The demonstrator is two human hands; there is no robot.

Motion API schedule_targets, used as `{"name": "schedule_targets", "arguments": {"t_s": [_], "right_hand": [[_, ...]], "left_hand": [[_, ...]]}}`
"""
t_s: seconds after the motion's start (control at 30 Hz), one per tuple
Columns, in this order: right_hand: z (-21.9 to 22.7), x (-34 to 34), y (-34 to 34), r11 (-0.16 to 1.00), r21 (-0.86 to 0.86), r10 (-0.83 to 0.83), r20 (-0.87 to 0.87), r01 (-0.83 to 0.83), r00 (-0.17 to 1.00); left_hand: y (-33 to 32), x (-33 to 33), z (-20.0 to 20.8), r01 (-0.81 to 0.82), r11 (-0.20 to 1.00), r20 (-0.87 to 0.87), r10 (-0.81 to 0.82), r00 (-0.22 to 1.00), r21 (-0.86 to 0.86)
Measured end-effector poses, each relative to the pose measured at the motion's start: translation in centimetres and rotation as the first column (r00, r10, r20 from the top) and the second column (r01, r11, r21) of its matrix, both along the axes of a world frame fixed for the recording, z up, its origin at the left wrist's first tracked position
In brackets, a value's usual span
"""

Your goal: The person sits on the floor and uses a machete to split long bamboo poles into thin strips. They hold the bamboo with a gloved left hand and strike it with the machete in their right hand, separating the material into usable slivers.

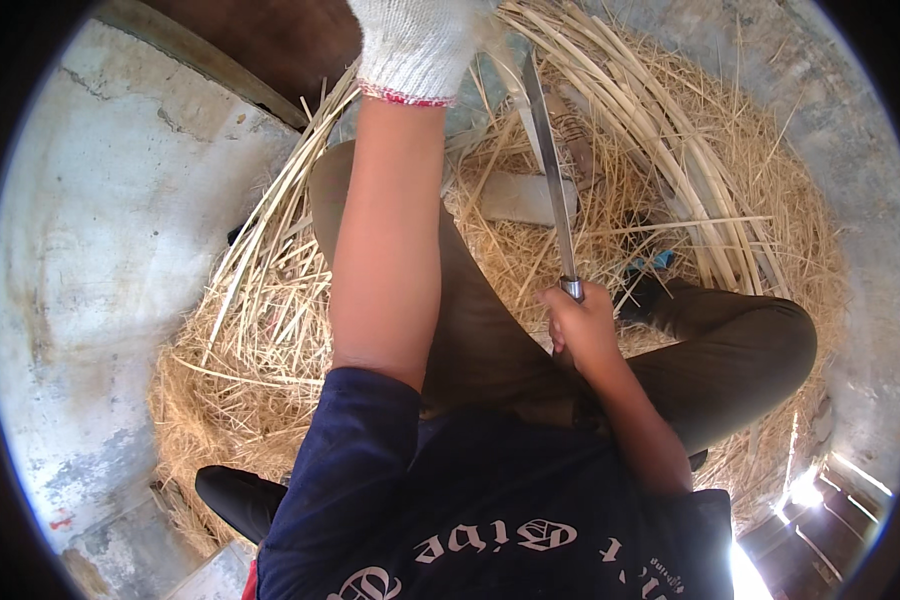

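One long knife point(556, 190) clasped in right hand point(582, 325) | points away, leaning left, tip nearer gloved left hand point(417, 45) | left grip: I can't tell

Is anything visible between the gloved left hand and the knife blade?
Yes: a pale strip beside the knife blade, toward the left hand. That hand's fingers cannot be made out, so contact is unclear.

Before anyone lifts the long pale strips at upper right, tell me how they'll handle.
The strips will probably flex somewhat, being thin for their length. Each is likely light, given how slender and dry they look. Pulling one may drag its neighbours, since they lie bunched and overlapping.
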State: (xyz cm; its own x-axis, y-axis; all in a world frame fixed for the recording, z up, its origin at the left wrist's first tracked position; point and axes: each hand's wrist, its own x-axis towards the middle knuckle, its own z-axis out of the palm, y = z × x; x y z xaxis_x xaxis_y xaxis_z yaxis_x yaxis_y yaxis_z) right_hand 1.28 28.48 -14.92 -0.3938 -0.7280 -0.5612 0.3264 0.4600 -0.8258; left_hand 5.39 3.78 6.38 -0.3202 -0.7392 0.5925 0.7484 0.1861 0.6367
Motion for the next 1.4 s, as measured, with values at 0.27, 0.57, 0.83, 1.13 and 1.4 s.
{"name": "schedule_targets", "arguments": {"t_s": [0.27, 0.57, 0.83, 1.13, 1.4], "right_hand": [[-0.5, 0.6, 0.5, 0.926, -0.356, -0.193, -0.149, 0.129, 0.970], [-1.1, 0.2, -0.1, 0.999, 0.036, -0.018, -0.177, 0.025, 0.984], [0.9, 0.3, 0.0, 0.906, -0.396, -0.172, -0.030, 0.146, 0.985], [1.2, -0.6, 0.1, 0.999, 0.049, -0.009, 0.082, 0.005, 0.997], [1.4, 0.6, -0.3, 0.930, -0.326, -0.170, 0.029, 0.170, 0.985]], "left_hand": [[-0.1, -0.7, 0.1, -0.213, 0.964, -0.018, 0.218, 0.976, 0.158], [-0.5, -1.6, -0.4, -0.359, 0.890, -0.016, 0.378, 0.925, 0.281], [-0.6, -1.4, -0.4, -0.391, 0.888, -0.042, 0.412, 0.910, 0.243], [-0.4, -1.4, -0.4, -0.367, 0.905, -0.070, 0.389, 0.919, 0.217], [-0.4, -1.6, -0.9, -0.457, 0.857, -0.128, 0.494, 0.860, 0.237]]}}
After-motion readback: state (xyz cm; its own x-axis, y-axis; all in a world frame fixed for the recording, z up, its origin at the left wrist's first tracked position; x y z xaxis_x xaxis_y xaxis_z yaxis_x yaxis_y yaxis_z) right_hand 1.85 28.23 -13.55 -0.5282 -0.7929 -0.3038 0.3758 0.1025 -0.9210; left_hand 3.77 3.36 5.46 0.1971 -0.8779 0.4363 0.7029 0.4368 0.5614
